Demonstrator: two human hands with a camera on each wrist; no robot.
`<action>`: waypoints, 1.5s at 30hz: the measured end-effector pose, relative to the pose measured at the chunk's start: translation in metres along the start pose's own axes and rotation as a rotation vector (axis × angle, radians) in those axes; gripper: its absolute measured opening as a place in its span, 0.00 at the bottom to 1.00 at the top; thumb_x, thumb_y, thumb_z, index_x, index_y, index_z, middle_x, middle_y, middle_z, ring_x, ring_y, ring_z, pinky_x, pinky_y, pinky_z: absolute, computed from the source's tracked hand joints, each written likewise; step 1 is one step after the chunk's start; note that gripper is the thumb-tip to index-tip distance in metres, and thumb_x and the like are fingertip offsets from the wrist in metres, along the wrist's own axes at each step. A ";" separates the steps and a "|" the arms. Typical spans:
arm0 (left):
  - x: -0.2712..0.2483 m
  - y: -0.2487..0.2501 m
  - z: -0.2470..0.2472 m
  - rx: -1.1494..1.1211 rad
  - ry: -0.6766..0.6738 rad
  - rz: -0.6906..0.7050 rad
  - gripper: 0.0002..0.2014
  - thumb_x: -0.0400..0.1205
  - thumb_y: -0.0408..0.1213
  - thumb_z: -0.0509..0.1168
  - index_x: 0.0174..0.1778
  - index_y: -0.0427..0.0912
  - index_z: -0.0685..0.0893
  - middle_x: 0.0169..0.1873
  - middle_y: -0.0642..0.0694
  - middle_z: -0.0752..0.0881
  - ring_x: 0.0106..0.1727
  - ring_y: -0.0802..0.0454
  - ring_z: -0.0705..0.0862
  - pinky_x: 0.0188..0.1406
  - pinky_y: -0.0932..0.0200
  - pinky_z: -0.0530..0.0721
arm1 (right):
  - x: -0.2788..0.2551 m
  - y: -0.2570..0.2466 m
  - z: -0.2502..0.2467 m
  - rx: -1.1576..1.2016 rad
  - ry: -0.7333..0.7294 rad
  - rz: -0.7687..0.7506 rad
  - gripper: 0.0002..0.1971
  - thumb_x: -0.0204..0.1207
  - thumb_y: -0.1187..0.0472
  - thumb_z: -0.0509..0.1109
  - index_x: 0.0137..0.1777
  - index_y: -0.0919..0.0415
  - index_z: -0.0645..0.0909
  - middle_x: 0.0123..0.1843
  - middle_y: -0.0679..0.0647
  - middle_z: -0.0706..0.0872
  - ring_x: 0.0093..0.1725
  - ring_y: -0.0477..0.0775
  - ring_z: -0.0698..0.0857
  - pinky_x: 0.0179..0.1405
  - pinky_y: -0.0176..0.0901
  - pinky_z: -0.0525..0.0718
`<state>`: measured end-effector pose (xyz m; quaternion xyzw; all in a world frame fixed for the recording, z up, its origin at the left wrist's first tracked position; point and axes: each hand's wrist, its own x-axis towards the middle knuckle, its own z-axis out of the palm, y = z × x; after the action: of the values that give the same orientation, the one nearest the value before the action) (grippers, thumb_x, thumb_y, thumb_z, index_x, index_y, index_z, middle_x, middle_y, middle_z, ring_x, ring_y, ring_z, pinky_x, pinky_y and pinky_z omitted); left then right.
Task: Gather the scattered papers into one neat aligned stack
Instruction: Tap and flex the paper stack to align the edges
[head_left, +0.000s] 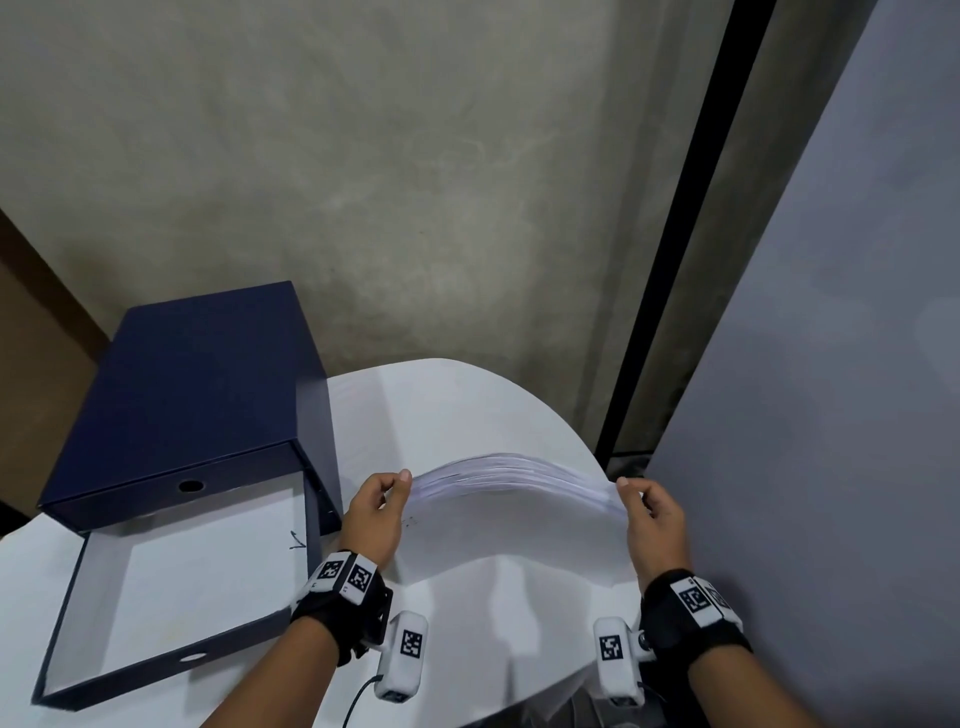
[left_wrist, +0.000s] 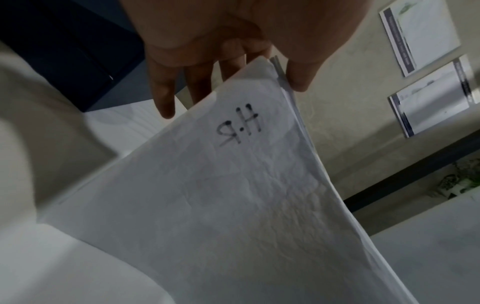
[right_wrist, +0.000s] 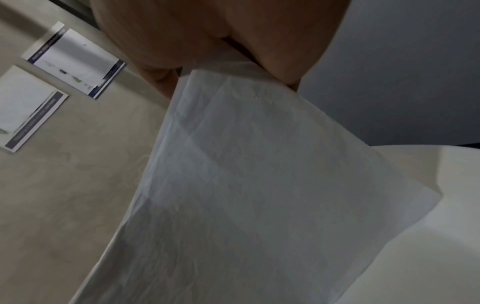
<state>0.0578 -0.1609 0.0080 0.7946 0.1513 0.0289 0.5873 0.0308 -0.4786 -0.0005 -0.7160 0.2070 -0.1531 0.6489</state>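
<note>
The papers (head_left: 511, 519) are already gathered into one sheaf, held up on edge above the white surface (head_left: 467, 405), just to the right of the dark blue box (head_left: 197, 395); the sheaf's long axis runs side to side between the two hands, its top edge bowed upward in the middle and fanned into several separate sheet edges. The left hand (head_left: 375, 514) pinches the sheaf's end nearest the box, thumb on the near face and fingers (left_wrist: 166, 98) behind, as the left wrist view shows beside a sheet marked with handwritten letters; the right hand (head_left: 652, 525) pinches the end farthest from the box in the same way, its thumb and fingers closed on the paper's upper corner in the right wrist view. Neither hand is nearer than the other; each has one short side, so the move ahead is probably shared. The relation that counts is vertical: the lower long edge hangs toward the surface, directly under the hands, though whether it touches the surface cannot be told from the head view. My judgement is that the next move is to tap that lower edge down on the surface with a loosened pinch, so the fanned sheets drop level; the bow suggests the hands are pressing inward, and easing that would let the sheets slide flush. The box's open tray (head_left: 78, 613), with a sheet inside, lies on the near side of the box.
</note>
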 end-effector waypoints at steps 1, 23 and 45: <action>0.000 -0.001 0.000 0.004 0.007 -0.004 0.13 0.82 0.51 0.63 0.42 0.45 0.83 0.47 0.46 0.87 0.53 0.47 0.83 0.51 0.57 0.75 | 0.000 0.000 0.000 0.004 0.004 0.000 0.10 0.80 0.56 0.72 0.37 0.54 0.84 0.38 0.52 0.86 0.40 0.54 0.80 0.46 0.47 0.79; -0.006 -0.003 -0.006 -0.162 -0.142 -0.085 0.24 0.67 0.64 0.70 0.53 0.52 0.82 0.49 0.54 0.87 0.53 0.55 0.83 0.56 0.54 0.78 | -0.002 -0.008 0.000 -0.026 0.011 0.028 0.09 0.80 0.63 0.71 0.41 0.49 0.84 0.47 0.53 0.90 0.49 0.56 0.87 0.50 0.48 0.82; -0.007 -0.012 -0.009 0.095 -0.308 -0.052 0.16 0.64 0.39 0.74 0.48 0.52 0.85 0.43 0.51 0.91 0.48 0.52 0.88 0.56 0.52 0.84 | -0.069 -0.044 0.130 -1.149 -0.761 -0.925 0.44 0.73 0.52 0.64 0.87 0.62 0.51 0.90 0.58 0.48 0.88 0.62 0.48 0.85 0.66 0.48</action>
<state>0.0463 -0.1515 0.0003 0.8123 0.0811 -0.1157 0.5659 0.0384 -0.3285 0.0324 -0.9516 -0.2961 -0.0221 0.0795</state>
